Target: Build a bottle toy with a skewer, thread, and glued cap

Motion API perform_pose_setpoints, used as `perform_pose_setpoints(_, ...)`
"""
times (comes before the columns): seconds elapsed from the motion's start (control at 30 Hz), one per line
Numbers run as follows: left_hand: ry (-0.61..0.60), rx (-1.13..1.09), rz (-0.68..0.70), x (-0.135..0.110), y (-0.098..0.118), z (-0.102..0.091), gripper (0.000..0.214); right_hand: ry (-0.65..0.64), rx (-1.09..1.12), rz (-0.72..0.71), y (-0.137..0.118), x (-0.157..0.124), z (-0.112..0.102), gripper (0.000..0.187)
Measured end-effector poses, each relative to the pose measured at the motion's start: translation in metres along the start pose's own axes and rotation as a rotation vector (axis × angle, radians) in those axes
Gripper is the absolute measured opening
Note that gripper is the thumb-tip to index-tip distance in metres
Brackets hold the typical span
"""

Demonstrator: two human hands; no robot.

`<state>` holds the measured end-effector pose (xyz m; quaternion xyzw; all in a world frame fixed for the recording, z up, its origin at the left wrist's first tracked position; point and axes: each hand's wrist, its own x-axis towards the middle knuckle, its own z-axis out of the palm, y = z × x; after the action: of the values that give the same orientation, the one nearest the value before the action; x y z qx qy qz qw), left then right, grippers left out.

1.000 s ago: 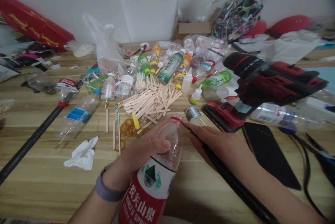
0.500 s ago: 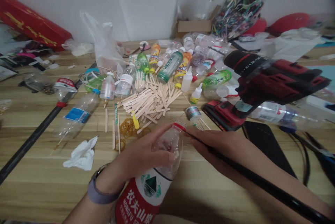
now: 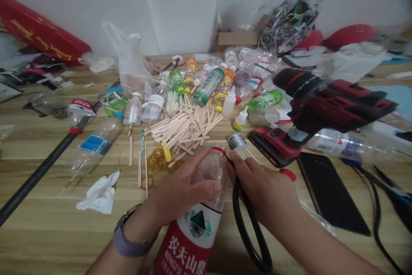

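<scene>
A clear plastic water bottle (image 3: 193,240) with a red and white label leans toward the far side of the table in front of me. My left hand (image 3: 189,189) is wrapped round its upper part, with the thumb across the front. The bottle's mouth is uncapped, and a red ring (image 3: 219,149) circles its neck. At that neck my right hand (image 3: 257,180) pinches a black tool (image 3: 247,223) with a long looped handle hanging below the fingers. Its upper end meets the ring; the fingers hide much of it, so its exact kind is unclear.
A red cordless drill (image 3: 325,107) stands at the right, beside a black phone (image 3: 331,193) and a red cap (image 3: 288,175). Wooden sticks (image 3: 183,125), rubber bands (image 3: 157,160) and several bottles lie ahead. A black pole (image 3: 38,176) and crumpled tissue (image 3: 99,193) are at left.
The black tool has swung from pointing along my right forearm to hanging downward, showing its loop. My right hand has turned over the bottle neck, and the bottle is slightly more upright.
</scene>
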<state>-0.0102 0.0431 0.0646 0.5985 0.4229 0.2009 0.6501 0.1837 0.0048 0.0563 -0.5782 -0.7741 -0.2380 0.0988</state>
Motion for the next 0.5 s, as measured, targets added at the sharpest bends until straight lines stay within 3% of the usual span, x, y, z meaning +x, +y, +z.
perform_pose_setpoints(0.17, 0.017, 0.049, -0.032, 0.003, 0.007, 0.009, 0.055, -0.595, 0.05, 0.159, -0.003, 0.015, -0.007, 0.035)
perform_pose_setpoints(0.23, 0.048, 0.13, -0.001, 0.006, 0.008, 0.012, 0.049, -0.713, 0.08, 0.192, -0.003, 0.02, -0.011, 0.034)
perform_pose_setpoints(0.33, 0.069, 0.166, 0.068, 0.011, 0.006, 0.015, 0.046, -0.732, 0.11, 0.203, -0.003, 0.025, -0.013, 0.027)
perform_pose_setpoints(0.5, 0.056, 0.087, 0.08, 0.014, -0.001, 0.012, 0.044, -0.63, 0.128, 0.187, -0.005, 0.027, -0.008, 0.021)
